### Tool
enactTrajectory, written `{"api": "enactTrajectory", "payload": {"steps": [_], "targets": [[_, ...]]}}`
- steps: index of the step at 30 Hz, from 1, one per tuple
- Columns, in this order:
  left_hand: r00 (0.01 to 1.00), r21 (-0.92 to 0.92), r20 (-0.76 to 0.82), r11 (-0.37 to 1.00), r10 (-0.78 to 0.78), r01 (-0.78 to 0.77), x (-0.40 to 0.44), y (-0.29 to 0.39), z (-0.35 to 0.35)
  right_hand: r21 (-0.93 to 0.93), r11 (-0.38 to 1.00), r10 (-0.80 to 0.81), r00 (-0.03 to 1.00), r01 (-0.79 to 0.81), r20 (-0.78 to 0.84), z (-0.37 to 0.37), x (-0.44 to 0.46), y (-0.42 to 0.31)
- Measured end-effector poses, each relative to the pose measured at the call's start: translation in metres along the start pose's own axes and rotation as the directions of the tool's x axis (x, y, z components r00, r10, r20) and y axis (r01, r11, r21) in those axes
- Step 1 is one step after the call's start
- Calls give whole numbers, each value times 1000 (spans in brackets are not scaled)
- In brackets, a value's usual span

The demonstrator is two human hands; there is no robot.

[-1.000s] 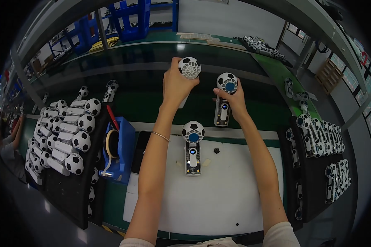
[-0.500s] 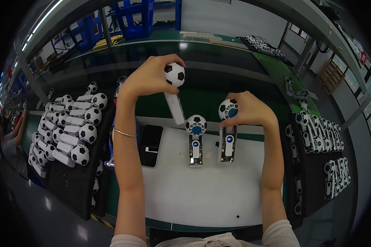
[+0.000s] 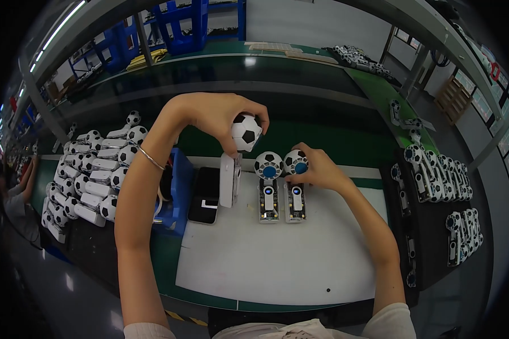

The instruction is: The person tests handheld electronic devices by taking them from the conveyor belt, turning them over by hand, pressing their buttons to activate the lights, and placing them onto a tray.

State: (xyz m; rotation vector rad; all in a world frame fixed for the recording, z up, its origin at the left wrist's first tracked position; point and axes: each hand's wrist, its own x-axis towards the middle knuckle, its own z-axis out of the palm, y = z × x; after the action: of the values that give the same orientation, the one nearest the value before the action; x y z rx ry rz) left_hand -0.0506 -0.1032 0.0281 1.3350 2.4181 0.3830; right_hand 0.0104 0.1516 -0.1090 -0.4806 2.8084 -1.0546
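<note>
My left hand [image 3: 212,113] grips the ball of a white soccer-ball-headed device [image 3: 228,181], its thumb and fingers wrapped round the ball. The device's flat white handle hangs upright beside the phone [image 3: 203,195]. A second device [image 3: 268,200] lies on the white mat [image 3: 277,260], its electronics and small lit display facing up. Close to its right lies a third device [image 3: 295,203], also face up with its display lit. My right hand [image 3: 319,169] holds this one by its ball, between thumb and fingers.
A blue bin [image 3: 181,186] stands left of the phone. Many similar devices [image 3: 93,181] are piled on a black tray at left; more [image 3: 444,178] sit in rows at right. A small black dot [image 3: 328,290] is on the mat. Another person [image 3: 17,200] is at far left.
My left hand has come down and nearer, bringing its device beside the phone and turning its handle. My right hand has moved left, sliding its device closer to the middle one.
</note>
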Motion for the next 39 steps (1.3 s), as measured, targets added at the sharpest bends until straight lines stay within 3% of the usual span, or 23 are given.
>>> {"api": "enactTrajectory", "payload": {"steps": [2, 3, 5, 10, 13, 15, 16, 19, 21, 25, 27, 29, 31, 34, 39], "targets": [[992, -129, 42, 985, 117, -111, 2, -11, 7, -2, 1000, 6, 994, -7, -110, 9, -3, 2], [992, -131, 45, 985, 115, -108, 4, -17, 13, 2, 1000, 8, 994, -8, -108, 9, -5, 1], [981, -373, 112, 922, 159, -107, 7, -26, 28, 41, 991, 128, 990, -125, -61, 4, -10, -10], [987, -338, 110, 938, 113, -69, -4, -40, 50, 117, 993, 20, 998, -13, -60, 8, -12, 5], [996, -330, 86, 942, -25, 52, -10, -47, 56, 164, 986, -13, 999, 21, -50, 11, -11, 13], [888, -415, 154, 788, -433, 456, -6, -48, 60, 180, 983, -21, 999, 30, -49, 12, -10, 16], [887, -414, 154, 787, -435, 458, -6, -51, 64, 198, 980, -17, 999, 27, -50, 12, -11, 16], [905, -428, 107, 803, -412, 416, -1, -72, 77, 205, 979, -5, 999, 14, -43, 12, -13, 14], [1000, -532, 2, 847, 20, -15, -1, -92, 80, 195, 981, -2, 999, 9, -40, 11, -13, 13], [999, -669, -10, 743, -32, 17, -9, -74, 76, 199, 980, 8, 999, 0, -41, 11, -13, 11], [981, -462, 147, 867, -130, 184, -8, -72, 79, 207, 978, 5, 999, 2, -34, 12, -14, 12], [979, -397, 157, 899, -129, 182, -6, -67, 86, 195, 981, 6, 999, 4, -51, 12, -13, 12], [992, -451, 126, 890, -12, 68, -3, -65, 92, 203, 979, -2, 998, 15, -62, 13, -14, 11], [998, -394, 55, 919, 12, 11, -5, -57, 95, 224, 974, -11, 997, 28, -77, 14, -14, 12], [984, -349, -137, 935, -115, 61, -14, -48, 112, 250, 968, 19, 998, -4, -57, 14, -14, 9]]}}
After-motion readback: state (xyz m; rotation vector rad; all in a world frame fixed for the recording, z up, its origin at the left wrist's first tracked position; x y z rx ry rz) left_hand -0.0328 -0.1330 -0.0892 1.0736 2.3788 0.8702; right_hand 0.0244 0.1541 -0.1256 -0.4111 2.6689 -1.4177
